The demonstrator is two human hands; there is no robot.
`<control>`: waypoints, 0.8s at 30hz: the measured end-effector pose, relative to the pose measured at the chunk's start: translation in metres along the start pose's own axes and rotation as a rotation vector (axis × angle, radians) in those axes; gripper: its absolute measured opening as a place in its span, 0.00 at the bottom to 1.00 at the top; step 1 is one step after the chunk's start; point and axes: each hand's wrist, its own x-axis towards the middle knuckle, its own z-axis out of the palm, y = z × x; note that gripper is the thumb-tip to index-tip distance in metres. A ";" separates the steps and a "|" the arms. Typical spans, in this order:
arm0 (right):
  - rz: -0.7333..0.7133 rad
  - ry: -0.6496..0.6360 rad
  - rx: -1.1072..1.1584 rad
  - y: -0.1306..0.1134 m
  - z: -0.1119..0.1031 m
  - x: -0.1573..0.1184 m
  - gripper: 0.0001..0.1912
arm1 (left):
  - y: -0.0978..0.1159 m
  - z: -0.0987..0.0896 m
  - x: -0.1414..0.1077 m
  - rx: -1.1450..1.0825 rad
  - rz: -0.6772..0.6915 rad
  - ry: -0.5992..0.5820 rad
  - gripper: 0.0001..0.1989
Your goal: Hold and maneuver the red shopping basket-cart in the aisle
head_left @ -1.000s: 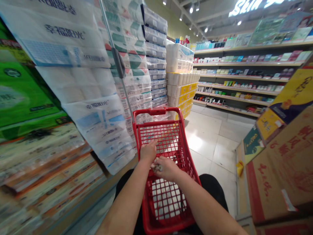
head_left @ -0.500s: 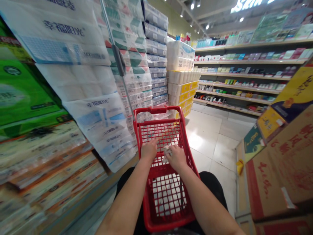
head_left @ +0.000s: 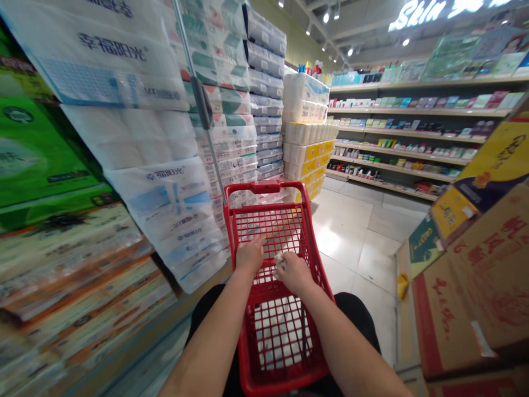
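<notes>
A red plastic shopping basket (head_left: 285,380) with grid walls and a long pull handle stands between my knees. Over its upper grid, on the left side, is my left hand (head_left: 250,256); its fingers reach forward and hold nothing that I can see. Close by on the right, my right hand (head_left: 294,271) is closed round a crumpled whitish cloth or tissue (head_left: 281,260), which sticks out at the fingertips. Whether either hand touches the grid is hard to tell. Through the lower grid, pale floor-like patches show.
Tall stacks of wrapped paper rolls (head_left: 161,193) and green tissue packs (head_left: 37,160) line the left. Cardboard boxes (head_left: 475,281) stand close on the right. A tiled aisle (head_left: 347,231) runs ahead to shelves (head_left: 413,132) of small products. The thin handle pole (head_left: 215,157) leans up to the left.
My right hand has dropped slightly and drawn back with the crumpled cloth, its fingers more closed round it. The left hand has barely moved. The view has shifted a little.
</notes>
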 end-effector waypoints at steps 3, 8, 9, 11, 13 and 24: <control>-0.061 -0.032 0.010 -0.002 0.000 -0.001 0.09 | 0.001 -0.001 0.000 0.014 0.012 -0.006 0.20; 0.104 0.083 -0.049 0.001 -0.003 0.003 0.09 | 0.002 -0.003 0.000 0.026 -0.001 -0.016 0.21; 0.085 0.046 -0.026 0.001 -0.002 0.002 0.09 | 0.002 -0.003 0.000 0.029 -0.002 -0.019 0.21; -0.012 -0.028 0.024 0.000 0.000 0.001 0.10 | 0.001 -0.002 0.000 0.037 0.000 -0.022 0.21; -0.084 -0.013 0.026 0.000 0.001 0.001 0.13 | 0.001 -0.002 0.000 0.042 0.003 -0.020 0.21; -0.123 0.061 0.065 0.001 0.005 0.002 0.11 | 0.001 -0.005 0.000 0.040 -0.004 -0.037 0.20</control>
